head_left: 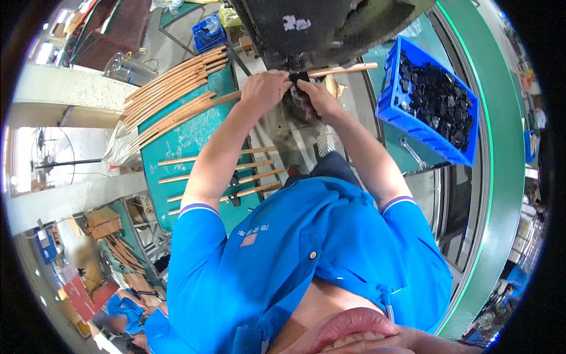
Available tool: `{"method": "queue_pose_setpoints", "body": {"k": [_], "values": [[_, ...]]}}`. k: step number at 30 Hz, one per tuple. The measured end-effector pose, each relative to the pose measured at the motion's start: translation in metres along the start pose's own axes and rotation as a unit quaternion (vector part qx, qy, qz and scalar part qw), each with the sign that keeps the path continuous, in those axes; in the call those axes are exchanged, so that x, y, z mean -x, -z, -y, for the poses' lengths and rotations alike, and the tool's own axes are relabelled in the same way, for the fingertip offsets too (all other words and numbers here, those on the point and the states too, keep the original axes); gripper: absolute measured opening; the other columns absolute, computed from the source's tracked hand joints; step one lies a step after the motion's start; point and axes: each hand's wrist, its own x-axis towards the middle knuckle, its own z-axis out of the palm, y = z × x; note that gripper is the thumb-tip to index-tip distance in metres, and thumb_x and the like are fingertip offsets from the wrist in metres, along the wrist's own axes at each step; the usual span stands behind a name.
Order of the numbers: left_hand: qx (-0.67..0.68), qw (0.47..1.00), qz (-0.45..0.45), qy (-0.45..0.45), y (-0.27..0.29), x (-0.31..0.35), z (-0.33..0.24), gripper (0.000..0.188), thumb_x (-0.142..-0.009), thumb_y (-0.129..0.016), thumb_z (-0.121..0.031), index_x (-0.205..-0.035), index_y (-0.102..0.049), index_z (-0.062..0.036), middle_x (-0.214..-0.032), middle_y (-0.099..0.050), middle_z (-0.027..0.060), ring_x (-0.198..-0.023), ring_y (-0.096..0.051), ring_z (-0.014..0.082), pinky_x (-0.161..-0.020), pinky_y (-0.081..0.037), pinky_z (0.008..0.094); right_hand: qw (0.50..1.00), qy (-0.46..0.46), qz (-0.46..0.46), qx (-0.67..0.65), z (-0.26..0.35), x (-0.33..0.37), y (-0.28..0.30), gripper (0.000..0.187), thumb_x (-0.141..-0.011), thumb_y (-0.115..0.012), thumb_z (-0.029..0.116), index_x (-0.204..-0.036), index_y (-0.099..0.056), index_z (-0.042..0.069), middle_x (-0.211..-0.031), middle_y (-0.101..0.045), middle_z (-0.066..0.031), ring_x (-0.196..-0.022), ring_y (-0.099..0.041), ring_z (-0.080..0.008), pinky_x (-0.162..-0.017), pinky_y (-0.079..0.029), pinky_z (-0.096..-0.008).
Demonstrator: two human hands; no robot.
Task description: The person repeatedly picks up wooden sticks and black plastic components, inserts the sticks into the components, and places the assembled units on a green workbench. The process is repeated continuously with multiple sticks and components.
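Both my hands are together beneath a large dark machine (318, 35). A small black part (299, 76) sits between them. My left hand (265, 91) is closed over a light wooden rod (227, 98), its fingertips reaching the black part. My right hand (318, 97) is closed at the other side, thumb and fingers pinching the black part. A wooden rod end (348, 68) sticks out to the right beyond my hands; it seems to be the same rod, but the middle is hidden. Exactly how the part meets the rod cannot be made out.
Many wooden rods (177, 82) lie on the green table (177, 138) at left, with several more (253, 178) nearer, black parts (234, 199) among them. At right stands a blue crate (424, 133) of black pieces, beside a wrench (413, 152). Another person (127, 310) is at lower left.
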Motion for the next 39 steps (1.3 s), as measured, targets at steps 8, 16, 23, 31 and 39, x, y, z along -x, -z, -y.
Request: {"method": "queue_pose_setpoints", "body": {"k": [8, 16, 23, 31, 39], "values": [[0.056, 0.998, -0.012, 0.011, 0.015, 0.011, 0.013, 0.031, -0.089, -0.065, -0.034, -0.109, -0.067, -0.0119, -0.102, -0.07, 0.0106, -0.096, -0.066, 0.0317, -0.08, -0.052, 0.0446, 0.919, -0.019, 0.064, 0.388, -0.033, -0.034, 0.113, 0.034, -0.093, -0.061, 0.028, -0.117, -0.066, 0.004, -0.09, -0.07, -0.0102, -0.075, -0.069, -0.0211, -0.066, -0.055, -0.036], [0.038, 0.999, 0.0, 0.022, 0.007, 0.012, 0.016, 0.028, -0.087, -0.067, -0.036, -0.097, -0.07, -0.01, -0.097, -0.07, 0.0098, -0.094, -0.066, 0.0311, -0.08, -0.053, 0.0434, 0.767, 0.272, -0.203, 0.545, -0.045, -0.136, 0.07, 0.054, -0.092, -0.052, 0.044, -0.131, -0.057, 0.007, -0.139, -0.051, -0.0202, -0.131, -0.044, -0.0368, -0.112, -0.031, -0.0456], [0.028, 0.995, -0.089, 0.021, 0.007, 0.013, 0.006, 0.025, -0.087, -0.065, -0.033, -0.099, -0.068, -0.0117, -0.094, -0.07, 0.0083, -0.091, -0.067, 0.0319, -0.075, -0.054, 0.0453, 0.752, 0.301, -0.134, 0.57, -0.034, -0.127, 0.06, 0.053, -0.092, -0.053, 0.04, -0.134, -0.054, 0.007, -0.141, -0.048, -0.0221, -0.132, -0.042, -0.0403, -0.111, -0.032, -0.048], [0.098, 0.981, 0.042, 0.162, -0.081, 0.155, 0.06, 0.015, -0.085, -0.063, -0.025, -0.095, -0.065, -0.0127, -0.083, -0.061, 0.0083, -0.086, -0.062, 0.0319, -0.073, -0.05, 0.0446, 0.717, 0.388, -0.165, 0.555, -0.106, -0.189, 0.119, 0.054, -0.089, -0.059, 0.035, -0.135, -0.052, 0.006, -0.139, -0.049, -0.0252, -0.128, -0.045, -0.0443, -0.108, -0.036, -0.0511], [-0.013, 0.976, 0.163, 0.147, -0.156, 0.317, 0.173, 0.034, -0.074, -0.074, -0.026, -0.106, -0.068, -0.0145, -0.096, -0.061, 0.007, -0.101, -0.058, 0.0289, -0.087, -0.047, 0.0412, 0.944, 0.225, -0.031, 0.238, -0.081, -0.165, 0.112, 0.029, -0.088, -0.066, 0.023, -0.112, -0.061, 0.006, -0.101, -0.062, -0.0126, -0.088, -0.058, -0.0275, -0.073, -0.046, -0.0394]]}}
